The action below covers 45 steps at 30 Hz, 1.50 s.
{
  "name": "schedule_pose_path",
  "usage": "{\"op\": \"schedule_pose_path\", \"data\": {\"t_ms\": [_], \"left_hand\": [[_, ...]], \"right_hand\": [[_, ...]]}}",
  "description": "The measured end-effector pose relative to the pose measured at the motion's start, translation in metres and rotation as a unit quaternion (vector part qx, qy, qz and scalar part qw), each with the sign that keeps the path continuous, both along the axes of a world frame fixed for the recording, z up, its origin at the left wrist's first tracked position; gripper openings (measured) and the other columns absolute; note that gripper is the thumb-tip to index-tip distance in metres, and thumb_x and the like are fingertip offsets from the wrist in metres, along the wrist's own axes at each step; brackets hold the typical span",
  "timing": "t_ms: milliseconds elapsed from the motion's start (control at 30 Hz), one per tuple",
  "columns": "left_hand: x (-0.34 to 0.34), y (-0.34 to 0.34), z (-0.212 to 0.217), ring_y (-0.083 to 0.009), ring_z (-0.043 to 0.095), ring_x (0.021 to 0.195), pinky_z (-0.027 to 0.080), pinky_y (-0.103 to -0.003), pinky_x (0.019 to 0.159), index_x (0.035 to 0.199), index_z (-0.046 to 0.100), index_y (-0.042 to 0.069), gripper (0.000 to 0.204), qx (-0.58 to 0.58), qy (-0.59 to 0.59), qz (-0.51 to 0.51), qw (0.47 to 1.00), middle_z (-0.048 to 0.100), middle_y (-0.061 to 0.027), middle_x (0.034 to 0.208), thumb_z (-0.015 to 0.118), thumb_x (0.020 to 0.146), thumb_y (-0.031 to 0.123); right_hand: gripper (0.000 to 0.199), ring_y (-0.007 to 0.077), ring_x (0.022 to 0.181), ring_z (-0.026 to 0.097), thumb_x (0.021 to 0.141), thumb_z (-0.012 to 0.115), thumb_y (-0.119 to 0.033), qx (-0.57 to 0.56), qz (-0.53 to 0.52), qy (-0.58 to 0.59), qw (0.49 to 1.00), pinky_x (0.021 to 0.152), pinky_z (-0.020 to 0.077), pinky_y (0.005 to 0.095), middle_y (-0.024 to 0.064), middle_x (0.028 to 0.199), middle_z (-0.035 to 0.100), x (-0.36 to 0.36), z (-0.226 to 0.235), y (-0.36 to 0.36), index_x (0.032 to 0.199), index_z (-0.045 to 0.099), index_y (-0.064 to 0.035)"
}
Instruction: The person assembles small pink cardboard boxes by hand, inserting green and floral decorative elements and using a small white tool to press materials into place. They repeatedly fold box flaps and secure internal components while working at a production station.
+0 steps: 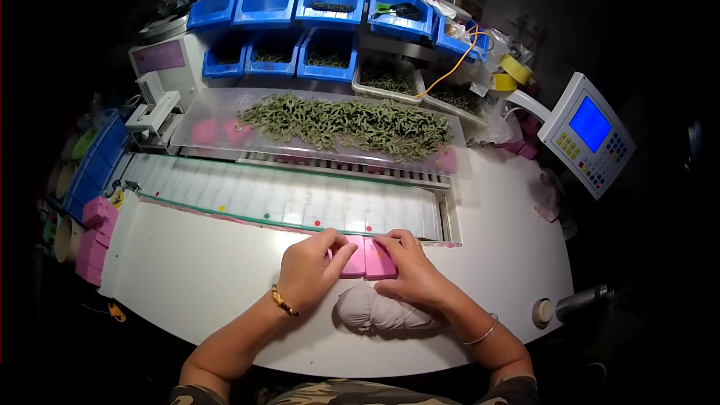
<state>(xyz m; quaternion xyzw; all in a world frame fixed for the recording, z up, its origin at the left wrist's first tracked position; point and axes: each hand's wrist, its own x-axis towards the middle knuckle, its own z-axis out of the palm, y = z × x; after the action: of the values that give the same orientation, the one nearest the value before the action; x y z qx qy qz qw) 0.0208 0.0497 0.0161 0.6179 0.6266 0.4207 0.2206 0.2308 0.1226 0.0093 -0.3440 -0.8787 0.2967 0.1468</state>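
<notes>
Two small pink blocks lie side by side on the white table, against the near edge of the strip conveyor [292,202]. My left hand [313,266] is at the left pink block [352,264], thumb and forefinger drawn together over it; anything between them is too small to make out. Around the right pink block [381,259] curve the fingers of my right hand [412,274], its thumb by the block's near edge. Just below that hand rests a tied pale cloth bundle [367,307]. Colored dots mark the conveyor's near side.
Beyond the conveyor, a clear tray [217,105] bears a heap of curled green pieces [337,124]. Blue bins [266,4] stand in two rows behind it. A control panel [589,135] juts in at right, above a metal flask [585,300]. Pink boxes [94,251] are stacked at left.
</notes>
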Motion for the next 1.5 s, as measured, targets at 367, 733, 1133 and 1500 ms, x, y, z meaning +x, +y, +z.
{"op": "schedule_pose_path", "data": {"t_ms": [367,733,1133,1500], "left_hand": [[-0.015,0.002,-0.01,-0.0172,0.063,0.108,0.052,-0.03,0.09,0.135,0.048,-0.001,0.053,-0.169,-0.515,-0.223,0.81,0.061,-0.0118,0.126,0.07,0.092,0.02],[-0.008,-0.001,-0.01,-0.0199,0.059,0.106,0.048,-0.032,0.095,0.143,0.045,0.002,0.063,-0.066,-0.307,-0.153,0.937,0.058,-0.0096,0.116,0.071,0.085,0.011],[-0.016,0.0,-0.006,-0.0212,0.045,0.116,0.037,-0.035,0.105,0.152,0.032,0.005,0.098,-0.027,-0.192,-0.284,0.939,0.049,-0.0078,0.129,0.086,0.074,0.026],[-0.02,-0.003,0.003,-0.02,0.053,0.122,0.043,-0.034,0.105,0.152,0.029,0.003,0.091,-0.081,-0.433,-0.295,0.848,0.05,-0.0117,0.138,0.082,0.078,0.006]], "right_hand": [[0.064,0.034,0.108,0.054,0.067,0.076,-0.003,0.101,0.029,0.188,0.977,0.09,0.05,0.0394,0.0188,0.121,0.051,-0.022,0.044,-0.018,0.125,0.048,-0.0021],[0.075,0.0234,0.109,0.053,0.072,0.087,-0.02,-0.128,-0.019,0.279,0.951,0.088,0.049,0.036,0.0119,0.125,0.05,-0.039,0.016,-0.034,0.132,0.047,-0.0029],[0.053,0.0284,0.106,0.059,0.073,0.084,-0.02,0.039,0.035,0.257,0.965,0.085,0.0513,0.0377,0.0126,0.116,0.061,-0.033,0.033,-0.031,0.117,0.059,-0.0031],[0.051,0.0257,0.121,0.057,0.085,0.072,-0.006,-0.128,0.065,0.325,0.935,0.097,0.0507,0.0378,0.017,0.132,0.057,-0.013,0.037,-0.024,0.132,0.053,0.0024]]}}
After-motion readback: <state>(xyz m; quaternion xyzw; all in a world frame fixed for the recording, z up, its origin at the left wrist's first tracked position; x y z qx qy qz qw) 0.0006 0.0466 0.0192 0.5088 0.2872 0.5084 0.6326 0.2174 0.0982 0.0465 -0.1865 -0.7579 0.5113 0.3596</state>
